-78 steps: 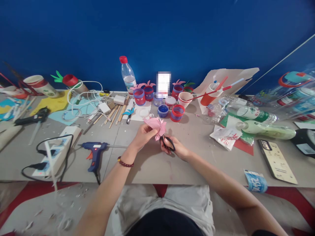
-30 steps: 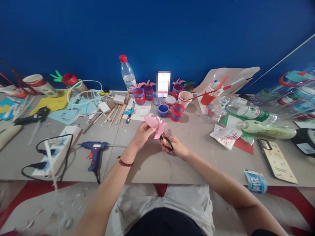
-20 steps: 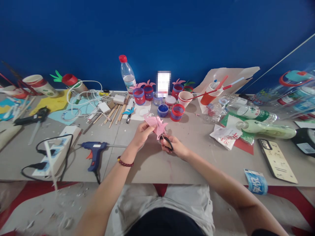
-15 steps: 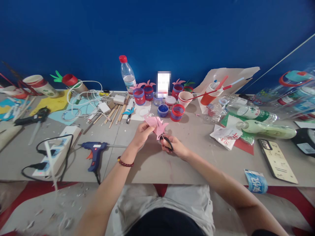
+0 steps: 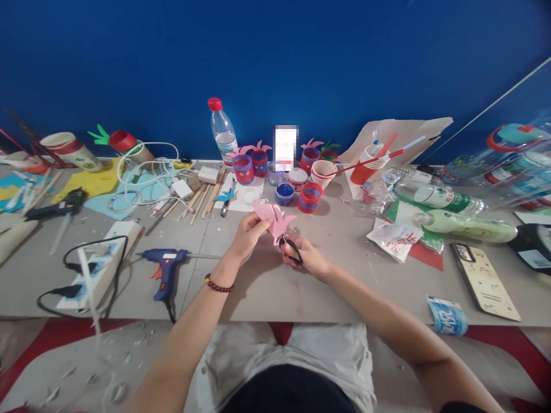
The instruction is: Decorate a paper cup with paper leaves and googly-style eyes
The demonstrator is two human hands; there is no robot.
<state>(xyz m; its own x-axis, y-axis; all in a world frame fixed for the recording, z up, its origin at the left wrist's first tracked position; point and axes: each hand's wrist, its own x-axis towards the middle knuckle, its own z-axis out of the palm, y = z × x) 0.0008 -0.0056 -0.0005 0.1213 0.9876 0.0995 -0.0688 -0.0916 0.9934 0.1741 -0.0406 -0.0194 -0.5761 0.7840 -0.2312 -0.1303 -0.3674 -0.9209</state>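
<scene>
My left hand pinches a piece of pink paper with pointed, leaf-like fingers cut into it. Black-handled scissors are in my right hand, their blades up against the pink paper and mostly hidden by it. Just beyond my hands stand an open jar of blue paint and a small red and purple painted cup. Farther back, several similar cups carry pink paper leaves at their rims.
A blue glue gun lies left of my arm, beside a power strip. Cables and wooden sticks crowd the back left. On the right are plastic bottles, a phone and a blue packet at the table edge.
Almost nothing differs. Both hands, the pink paper and the scissors stay in about the same place.
</scene>
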